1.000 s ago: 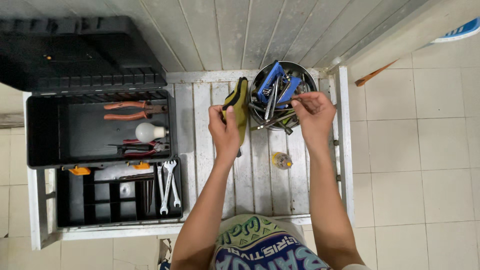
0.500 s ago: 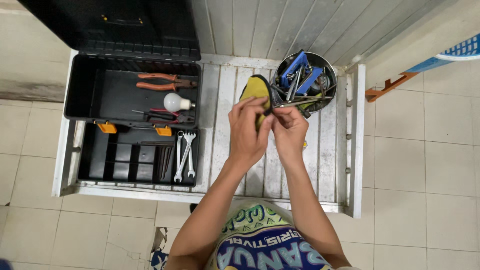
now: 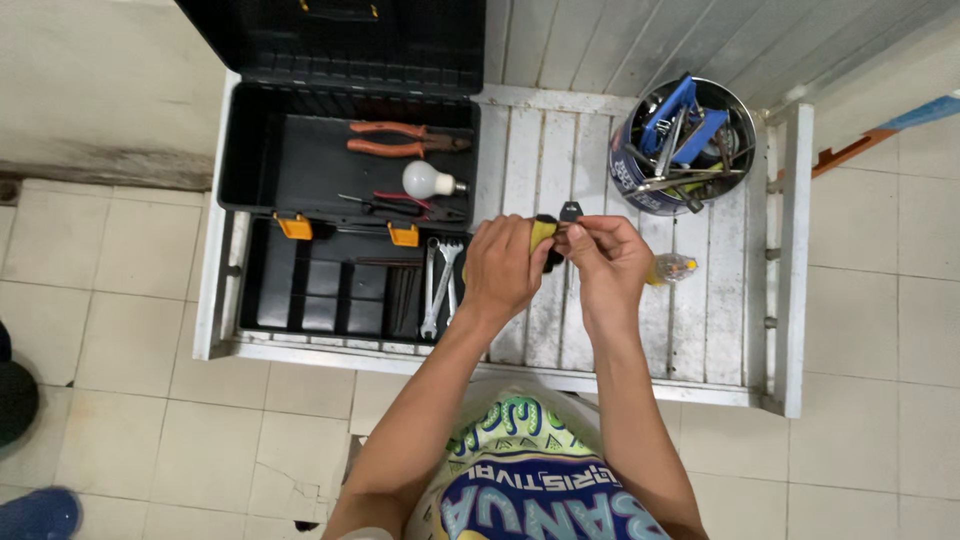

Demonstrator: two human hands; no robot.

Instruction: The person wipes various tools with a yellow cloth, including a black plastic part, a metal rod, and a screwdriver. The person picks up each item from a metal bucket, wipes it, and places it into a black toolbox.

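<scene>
My left hand (image 3: 503,266) is closed around a yellow and black tool (image 3: 543,232) over the white slatted table (image 3: 700,330). My right hand (image 3: 604,257) meets it from the right, with its fingertips pinching the tool's small dark tip (image 3: 570,212). Most of the tool is hidden inside my left fist. Both hands hover just right of the open black toolbox (image 3: 300,170).
The toolbox holds orange-handled pliers (image 3: 405,139), a white light bulb (image 3: 428,180), a red-handled tool and two wrenches (image 3: 438,285). A metal can (image 3: 640,180) with blue-handled tools stands at the back right. A small yellow-tipped object (image 3: 674,267) lies beside my right hand. A blue shoe (image 3: 38,512) is on the tiled floor.
My right hand left the can and joined my left hand on the yellow tool. Both hands came down toward the table's near side, and the view shifted so the toolbox sits further right.
</scene>
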